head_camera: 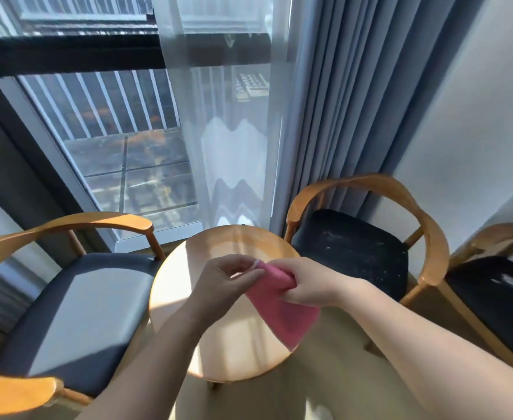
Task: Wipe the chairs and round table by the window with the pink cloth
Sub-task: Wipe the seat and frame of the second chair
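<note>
Two bare forearms come in from the bottom edge and meet over the table (185, 298). Left hand (224, 281) pinches the top corner of the cloth (282, 316) between thumb and fingertips, where a pale edge shows. Right hand (306, 283), just beside it and almost touching, has its fingers curled round the cloth's bunched upper edge, knuckles up. From both hands the pink cloth hangs as a flat triangle, its lower point below the right hand, over the near right rim of the table. Whether the cloth touches the tabletop cannot be told.

Under the hands the round wooden top is streaked with sunlight. Left of the left hand stands a chair (76, 313) with a curved wooden arm and a dark seat, half in sun. Right of the right hand is a second chair (352, 253), its dark seat flecked with pale specks. Farther right a third chair (497, 298) is cut off by the picture's edge. Beyond the hands rise a window (112, 131), a sheer drape (234, 131) and a blue curtain (355, 101).
</note>
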Demonstrator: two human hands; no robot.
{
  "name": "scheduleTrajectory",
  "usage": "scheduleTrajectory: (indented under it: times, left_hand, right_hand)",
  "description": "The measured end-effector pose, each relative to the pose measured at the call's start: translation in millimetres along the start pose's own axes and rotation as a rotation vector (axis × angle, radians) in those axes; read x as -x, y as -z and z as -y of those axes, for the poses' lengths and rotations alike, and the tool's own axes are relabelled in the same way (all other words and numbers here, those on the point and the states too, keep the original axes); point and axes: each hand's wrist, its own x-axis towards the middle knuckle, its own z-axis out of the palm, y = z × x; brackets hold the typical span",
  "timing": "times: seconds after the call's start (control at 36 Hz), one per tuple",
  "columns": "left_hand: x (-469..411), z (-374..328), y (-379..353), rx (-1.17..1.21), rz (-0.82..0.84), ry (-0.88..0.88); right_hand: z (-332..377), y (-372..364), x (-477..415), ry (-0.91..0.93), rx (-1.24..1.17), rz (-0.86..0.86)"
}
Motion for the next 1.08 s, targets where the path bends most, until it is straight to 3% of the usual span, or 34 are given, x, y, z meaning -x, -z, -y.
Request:
scheduleTrajectory:
  times: [0.33,0.64,0.75,0.81,0.92,1.08]
  left_hand:
    - [-49,-32,-74,-0.125,-0.129,0.055]
    - [-116,-60,-193,-0.472,-0.182,0.137]
    - [-136,-58,-227,-0.492,-0.207,0.196]
    - [-148,-50,-237,-0.379,-0.206,0.207]
    - [-169,-35,-247,-0.34,-0.186,0.216]
    - [-202,-26,-256,-0.355,-0.182,0.221]
  right_hand:
    - [-82,53,24,-0.16,-0.001,0.051]
    - [-223,151,65,-0.198,-0.436,-0.284]
    - [-254,179,69,-0.204,-0.506,-0.493]
    - [-267,191,69,-0.201,-0.51,-0.553]
    - [-288,210,65,-0.202,-0.529,-0.583]
    - [-304,230,44,-0.195,-0.792,-0.549]
